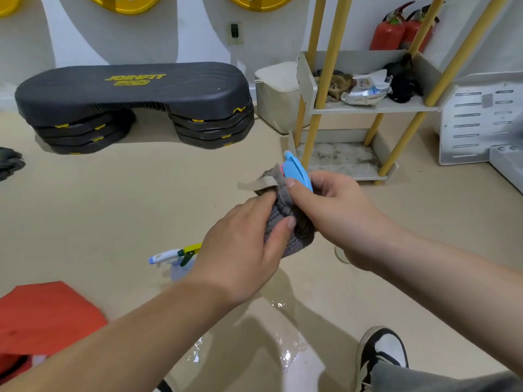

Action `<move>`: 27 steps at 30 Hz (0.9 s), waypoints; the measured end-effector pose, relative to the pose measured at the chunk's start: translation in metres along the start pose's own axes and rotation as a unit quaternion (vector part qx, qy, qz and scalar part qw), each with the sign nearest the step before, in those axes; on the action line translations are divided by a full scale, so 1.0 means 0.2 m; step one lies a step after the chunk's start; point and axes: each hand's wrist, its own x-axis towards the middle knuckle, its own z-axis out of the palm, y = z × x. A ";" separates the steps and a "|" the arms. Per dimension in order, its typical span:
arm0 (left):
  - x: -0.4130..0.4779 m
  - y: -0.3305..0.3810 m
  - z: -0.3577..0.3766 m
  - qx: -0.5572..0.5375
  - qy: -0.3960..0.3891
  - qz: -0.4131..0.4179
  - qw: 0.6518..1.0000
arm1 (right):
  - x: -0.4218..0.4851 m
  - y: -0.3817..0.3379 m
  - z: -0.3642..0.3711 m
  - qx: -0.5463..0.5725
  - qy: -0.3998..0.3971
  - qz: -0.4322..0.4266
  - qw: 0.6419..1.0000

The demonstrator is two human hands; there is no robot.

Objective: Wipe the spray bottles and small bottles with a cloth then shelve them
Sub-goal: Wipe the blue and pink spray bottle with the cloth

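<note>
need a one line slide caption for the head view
Both hands wipe a blue-topped spray bottle with a grey cloth above the floor, another spray bottle waiting below, the shelf ahead.

Both hands meet mid-frame: left hand [240, 236] left of cloth [285, 222], right hand [336, 210] right, spray head [297, 172] above. Second spray bottle [175, 257] on floor behind left hand. Shelf rack [368, 108] beyond, right; step platform [133, 100] beyond, left.
</note>
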 end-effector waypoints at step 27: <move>0.08 -0.21 -0.01 -0.361 -0.176 -0.373 0.836 | -0.01 0.00 -0.05 0.066 -0.037 0.007 0.997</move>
